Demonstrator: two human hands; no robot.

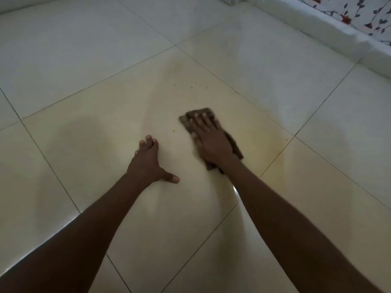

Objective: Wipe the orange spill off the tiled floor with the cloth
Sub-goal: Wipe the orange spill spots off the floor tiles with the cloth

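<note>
My right hand [211,140] lies flat on a dark brown cloth [198,114] and presses it to the tiled floor [105,113]; the cloth sticks out beyond the fingertips and past the wrist. My left hand [149,160] rests on the floor to the left of the cloth, fingers spread, holding nothing. A faint orange smear [273,142] tints the tile to the right of the cloth, near a grout line. Small orange specks [192,87] lie beyond the cloth, and one speck [173,130] sits between my two hands.
A low white ledge [317,28] runs along the far right, with a floral fabric [359,15] above it. Pale tiles with dark grout lines stretch in every direction. A dull shadowy patch [80,136] lies left of my left hand.
</note>
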